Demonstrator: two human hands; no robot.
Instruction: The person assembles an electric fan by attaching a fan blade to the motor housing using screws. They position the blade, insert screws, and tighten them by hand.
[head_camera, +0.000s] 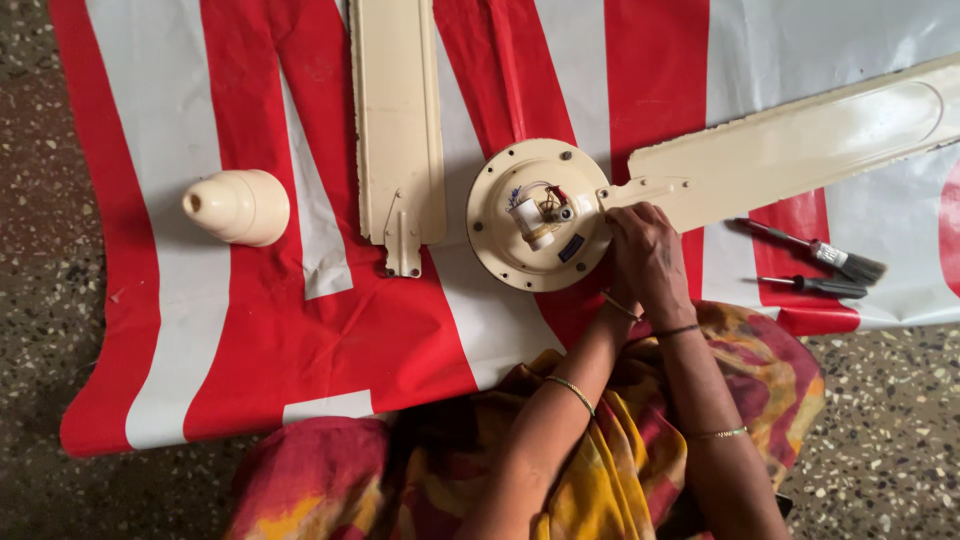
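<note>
Cream-coloured metal fills the middle of the view: a round ceiling fan motor housing (538, 215) lies face up on a red and white striped plastic sheet (250, 330) spread over a speckled stone floor (30, 300). In the open centre of the housing sit a small white cylinder and a knot of red, blue and white wires (540, 205). One fan blade (800, 145) stretches from the housing's right edge toward the upper right, its bracket end meeting the rim. Both hands are gathered right at that junction. The right hand (650, 262) lies on top, knuckles up, its fingers (628, 222) curled down onto the blade's bracket and the housing rim; whether they pinch something small there cannot be told. The left hand (612, 292) is almost wholly hidden under the right, so its grip cannot be told either. Thin bangles circle both forearms, which rise from a lap draped in yellow, red and maroon cloth (620, 470). A second, detached blade (398, 125) lies left of the housing, just beside it, bracket end toward the person. Farther left stands a cream bell-shaped canopy cover (238, 206) on its side. Right of the hands, under the attached blade, rest a paintbrush (815, 250) and a screwdriver (815, 286).
</note>
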